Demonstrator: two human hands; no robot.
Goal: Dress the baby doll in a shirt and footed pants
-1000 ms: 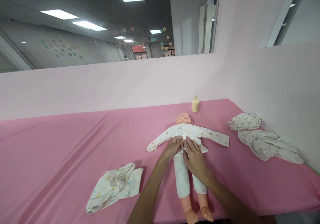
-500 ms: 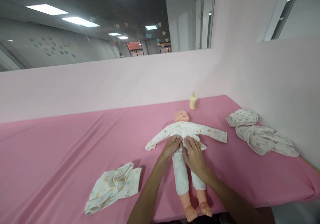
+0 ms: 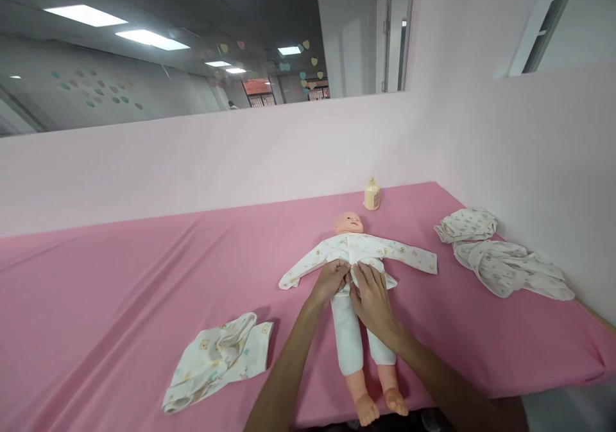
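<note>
A baby doll lies on its back on the pink sheet, head toward the wall and bare feet at the near edge. It wears a white, patterned long-sleeved shirt with both sleeves spread out sideways; its legs are white cloth above the shins. My left hand is closed at the shirt's front, fingers pinching the fabric near the middle. Beside it, my right hand also has its fingers bent on the shirt front. What lies right under the fingertips is hidden.
A folded patterned baby garment lies on the pink sheet at left. Crumpled white patterned cloths lie at right near the wall. A pale yellow pump bottle stands behind the doll's head. A mirror hangs above.
</note>
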